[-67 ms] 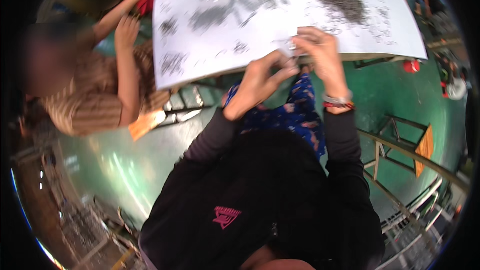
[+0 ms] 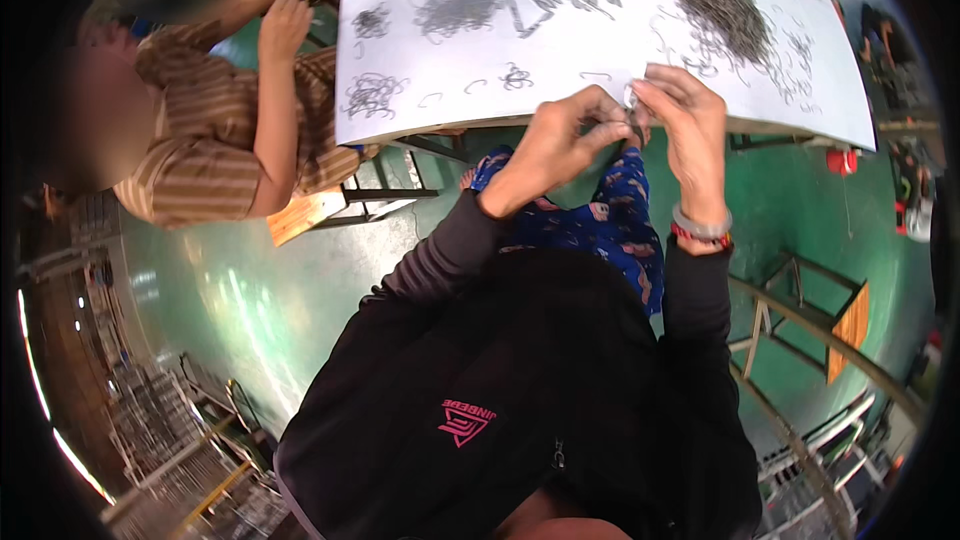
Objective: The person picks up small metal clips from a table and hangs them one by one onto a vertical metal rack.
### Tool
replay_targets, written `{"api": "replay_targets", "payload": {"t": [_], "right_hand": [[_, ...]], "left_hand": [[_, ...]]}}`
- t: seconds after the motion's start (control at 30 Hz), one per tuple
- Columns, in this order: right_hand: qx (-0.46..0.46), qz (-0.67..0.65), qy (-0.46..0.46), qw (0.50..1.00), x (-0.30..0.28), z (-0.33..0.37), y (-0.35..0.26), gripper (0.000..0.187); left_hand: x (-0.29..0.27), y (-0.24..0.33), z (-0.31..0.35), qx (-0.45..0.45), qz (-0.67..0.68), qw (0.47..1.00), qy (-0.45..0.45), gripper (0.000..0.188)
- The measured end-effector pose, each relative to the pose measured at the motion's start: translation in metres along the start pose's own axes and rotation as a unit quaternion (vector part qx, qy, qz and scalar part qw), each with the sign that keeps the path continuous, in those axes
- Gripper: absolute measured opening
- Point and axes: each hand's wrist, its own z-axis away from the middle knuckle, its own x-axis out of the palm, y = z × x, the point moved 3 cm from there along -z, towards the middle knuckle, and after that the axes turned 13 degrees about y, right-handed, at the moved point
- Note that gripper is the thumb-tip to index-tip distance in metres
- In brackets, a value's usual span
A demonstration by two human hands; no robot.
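Observation:
My left hand and my right hand meet at the near edge of a white table. Between their fingertips they pinch a small metal wire piece. Bracelets ring my right wrist. Heaps of thin metal wire rings lie on the white top: a dense dark pile at the far right, looser clusters in the middle and a small tangle near the left edge.
Another person in a striped brown shirt sits at the table's left side, with a hand at its edge. Under the table is a green floor. A wooden stool stands at right, metal racks lower left.

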Motion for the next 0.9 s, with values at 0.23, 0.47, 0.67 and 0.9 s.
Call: {"api": "replay_targets", "payload": {"t": [0.23, 0.47, 0.67, 0.9], "right_hand": [[-0.060, 0.002, 0.060, 0.996, 0.001, 0.013, -0.001, 0.021], [-0.099, 0.026, 0.077, 0.992, 0.000, 0.014, -0.004, 0.017], [-0.089, 0.027, 0.057, 0.994, -0.003, 0.013, -0.006, 0.016], [-0.098, 0.034, 0.073, 0.992, -0.009, 0.017, -0.011, 0.015]], "left_hand": [[0.001, -0.001, 0.003, 0.023, -0.075, 0.996, 0.051, 0.013], [-0.089, -0.051, -0.034, 0.155, -0.245, 0.937, 0.195, 0.043], [-0.200, -0.100, -0.083, 0.130, -0.542, 0.817, 0.148, 0.010], [-0.174, -0.101, -0.073, 0.159, -0.555, 0.808, 0.120, 0.011]]}}
